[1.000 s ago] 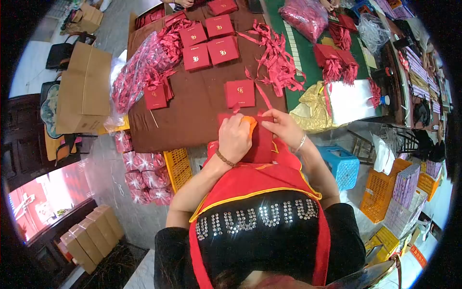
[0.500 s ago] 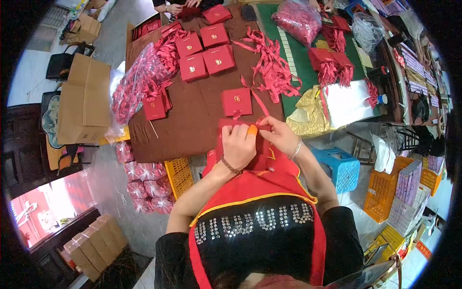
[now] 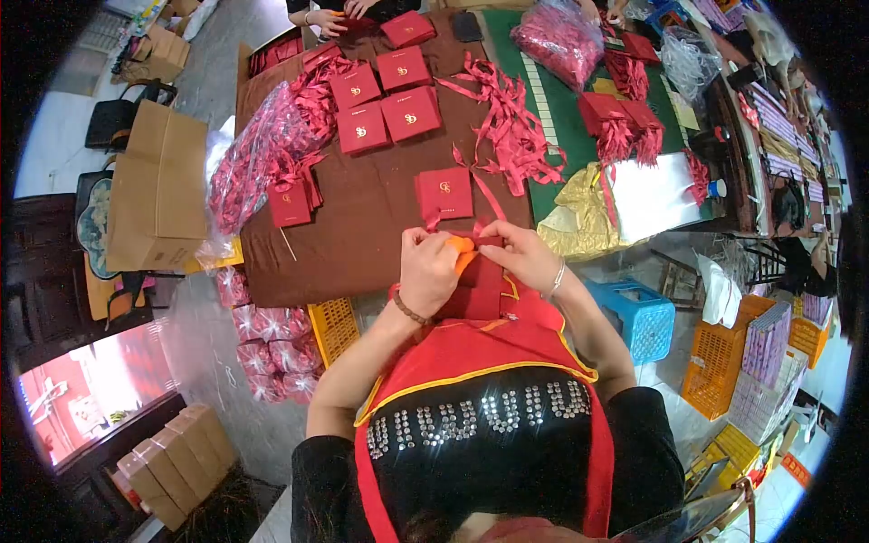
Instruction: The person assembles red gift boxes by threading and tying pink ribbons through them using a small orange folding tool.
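At the near edge of the brown-covered table (image 3: 362,231), my left hand (image 3: 433,271) is closed on a red ribbon, with an orange covering on one finger. My right hand (image 3: 520,258) pinches the same ribbon close beside it. Below and between my hands is a red pouch (image 3: 472,294), partly hidden by my fingers. Just beyond them lies a small stack of red pouches (image 3: 444,193) with a gold mark on top. Loose red ribbons (image 3: 507,122) are heaped farther back on the right.
More marked pouches (image 3: 410,110) lie at the back, beside a clear bag of red ribbons (image 3: 262,154). A co-worker's hands (image 3: 339,16) are at the far edge. A blue stool (image 3: 638,319) stands right, an open cardboard box (image 3: 158,185) left.
My left hand has shifted slightly left and turned, showing more of the orange finger covering. My right hand has moved little. The co-worker's hands at the far edge have moved apart.
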The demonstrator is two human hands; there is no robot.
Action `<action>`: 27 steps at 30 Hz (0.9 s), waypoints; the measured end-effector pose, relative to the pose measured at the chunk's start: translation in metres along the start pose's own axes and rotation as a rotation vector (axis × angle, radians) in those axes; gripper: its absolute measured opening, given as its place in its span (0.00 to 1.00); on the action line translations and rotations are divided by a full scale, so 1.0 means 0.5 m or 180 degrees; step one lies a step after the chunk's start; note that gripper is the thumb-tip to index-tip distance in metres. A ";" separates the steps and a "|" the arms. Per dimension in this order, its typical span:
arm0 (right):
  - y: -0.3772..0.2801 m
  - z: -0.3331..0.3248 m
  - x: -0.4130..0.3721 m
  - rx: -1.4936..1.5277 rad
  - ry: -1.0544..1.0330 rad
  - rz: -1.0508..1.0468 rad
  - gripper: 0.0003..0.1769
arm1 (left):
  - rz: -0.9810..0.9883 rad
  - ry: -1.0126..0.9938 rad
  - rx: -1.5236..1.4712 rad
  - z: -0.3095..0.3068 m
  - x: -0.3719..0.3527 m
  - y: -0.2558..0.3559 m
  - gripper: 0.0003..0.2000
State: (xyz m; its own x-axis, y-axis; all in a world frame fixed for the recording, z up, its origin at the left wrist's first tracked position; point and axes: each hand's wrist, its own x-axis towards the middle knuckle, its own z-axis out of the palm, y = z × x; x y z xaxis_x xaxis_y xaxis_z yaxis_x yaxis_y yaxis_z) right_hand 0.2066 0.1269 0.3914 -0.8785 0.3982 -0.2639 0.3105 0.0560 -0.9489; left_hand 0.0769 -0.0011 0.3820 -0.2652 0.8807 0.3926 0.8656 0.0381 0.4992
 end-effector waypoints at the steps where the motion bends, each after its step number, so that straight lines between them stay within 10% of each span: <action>1: 0.000 0.001 0.001 -0.0004 -0.0014 0.0009 0.11 | 0.0040 0.0016 0.0041 -0.006 0.002 -0.002 0.08; 11: -0.026 0.035 -0.001 -0.0529 -0.0013 -0.0441 0.11 | -0.0432 -0.0727 -0.0086 -0.060 0.023 -0.046 0.15; 14: -0.001 0.061 -0.003 -0.0775 0.0511 -0.0773 0.10 | -0.1166 -0.1344 -0.2145 -0.081 0.038 -0.067 0.09; 27: 0.007 0.054 -0.007 -0.0842 0.0473 -0.0836 0.09 | -0.1099 -0.3006 -0.1375 -0.019 0.120 -0.120 0.12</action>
State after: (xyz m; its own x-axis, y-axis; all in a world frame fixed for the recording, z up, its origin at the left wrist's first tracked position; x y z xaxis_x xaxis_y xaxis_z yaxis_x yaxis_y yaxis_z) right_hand 0.2010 0.1010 0.3845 -0.8844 0.4659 0.0279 0.1821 0.3996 -0.8984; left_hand 0.0051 0.0447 0.3830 0.1271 0.8685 -0.4792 0.5363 0.3462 0.7697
